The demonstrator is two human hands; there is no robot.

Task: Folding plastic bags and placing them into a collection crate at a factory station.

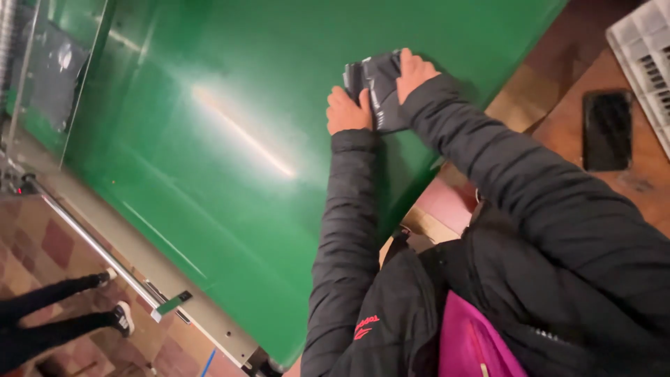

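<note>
Near the right edge of the green surface (pixel 209 139), the left hand (pixel 347 112) and right hand (pixel 415 70) press flat, fingers closed, on a dark grey plastic parcel (pixel 380 87), seemingly mid-fold; smoothing it would need even pressure. A black phone (pixel 606 130) lies beyond on a wooden table (pixel 642 174).

Parcel (pixel 380 87) on conveyor belt (pixel 209 139), phone (pixel 607 129) right on table (pixel 642 181)

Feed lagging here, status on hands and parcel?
Left hand and right hand both pressing grey parcel on green belt. Belt around it bare.
</note>
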